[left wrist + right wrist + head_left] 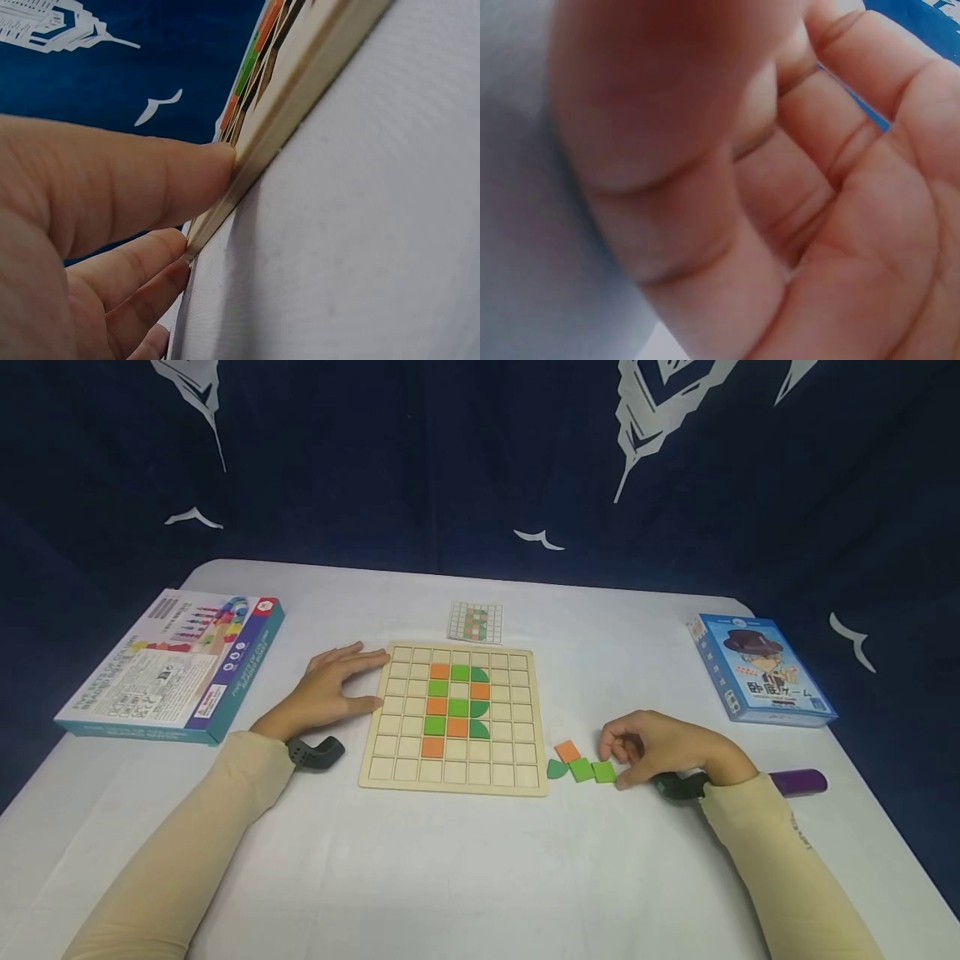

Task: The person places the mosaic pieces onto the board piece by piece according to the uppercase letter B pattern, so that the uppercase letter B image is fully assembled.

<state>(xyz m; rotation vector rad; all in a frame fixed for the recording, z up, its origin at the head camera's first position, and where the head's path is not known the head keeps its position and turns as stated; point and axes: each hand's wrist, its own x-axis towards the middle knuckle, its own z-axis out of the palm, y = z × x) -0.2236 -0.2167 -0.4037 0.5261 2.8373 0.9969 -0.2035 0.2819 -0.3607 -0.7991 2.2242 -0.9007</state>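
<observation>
A square wooden grid board (375,768) lies flat, with orange squares, green squares and dark green quarter-round pieces in its middle cells. My left hand (327,687) rests at the board's left edge, thumb and fingers spread. In the left wrist view, the thumb (180,176) touches the board's side (262,146). Right of the board lie two light green squares (582,769), an orange square (567,751) and a dark green quarter-round piece (557,769). My right hand (656,745) is by the rightmost green square (603,772), thumb and index finger apart; the other fingers curl toward the palm.
A small pattern card (457,633) lies behind the board. A large flat box (142,727) sits at the left, and a blue game box (772,693) at the right. A purple cylinder (801,782) shows beyond the right wrist.
</observation>
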